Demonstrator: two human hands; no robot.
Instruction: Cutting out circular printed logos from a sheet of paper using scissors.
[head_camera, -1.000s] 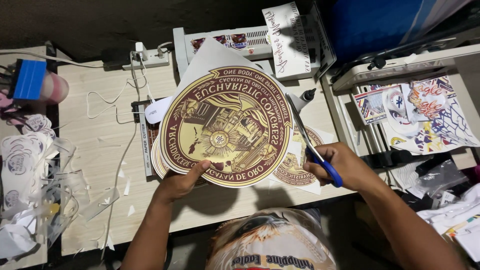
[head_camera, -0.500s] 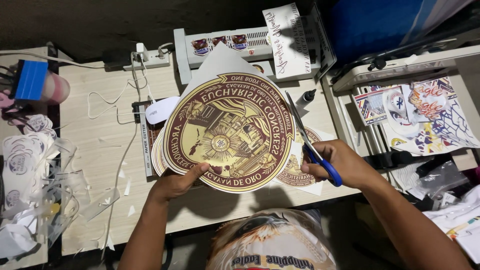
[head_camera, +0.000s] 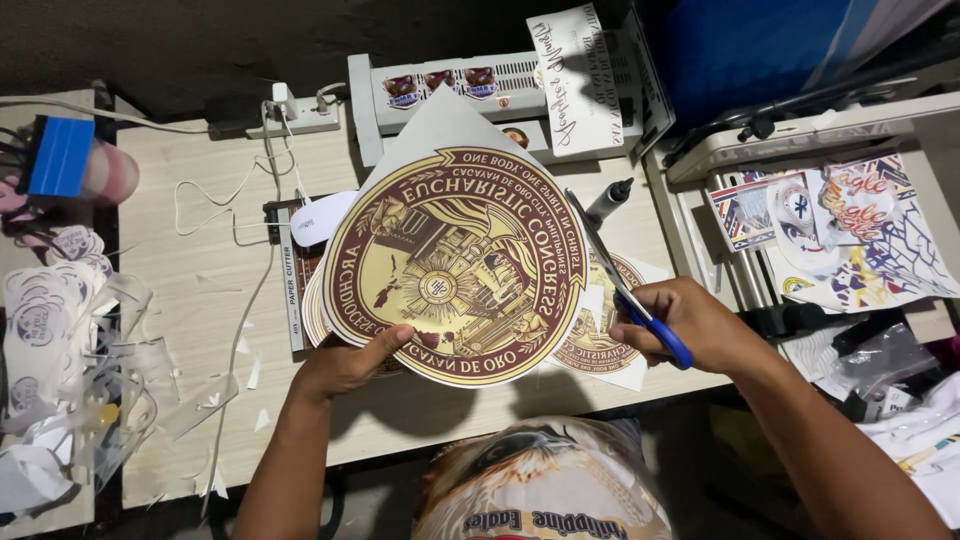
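My left hand pinches the near lower edge of a large round printed seal, maroon and gold, held tilted above the table. A white uncut corner of the sheet still sticks up at its far side. In my right hand are blue-handled scissors, their blades lying along the seal's right edge. Under the held sheet lie more round printed seals of the same design.
A light wooden table carries a paper cutter, white cables, a power strip, a laminator and a marker. Paper offcuts and round stickers pile at left. Printed sheets lie on a shelf at right.
The seal has been turned a little in my left hand, and the scissor blades have advanced further along its right edge.
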